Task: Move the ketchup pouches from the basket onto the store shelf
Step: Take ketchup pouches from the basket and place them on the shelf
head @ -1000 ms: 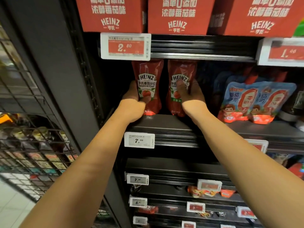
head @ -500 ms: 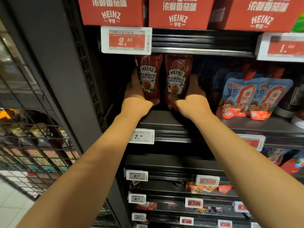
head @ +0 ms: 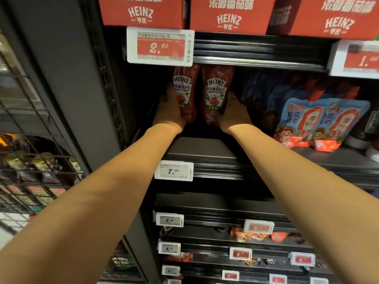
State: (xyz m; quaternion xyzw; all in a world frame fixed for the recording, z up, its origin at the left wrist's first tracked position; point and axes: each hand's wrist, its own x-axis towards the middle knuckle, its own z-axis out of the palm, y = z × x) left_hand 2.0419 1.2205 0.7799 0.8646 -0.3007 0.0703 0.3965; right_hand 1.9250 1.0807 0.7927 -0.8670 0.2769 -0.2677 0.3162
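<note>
My two pouches [head: 185, 93] dark red, white Heinz labels with a red tomato; boxes [head: 229, 13] above red, white lettering; tags [head: 160, 47] white, red panels; neighbouring packs [head: 320, 121] pale blue and orange-red; shelf [head: 201, 148] black
</note>
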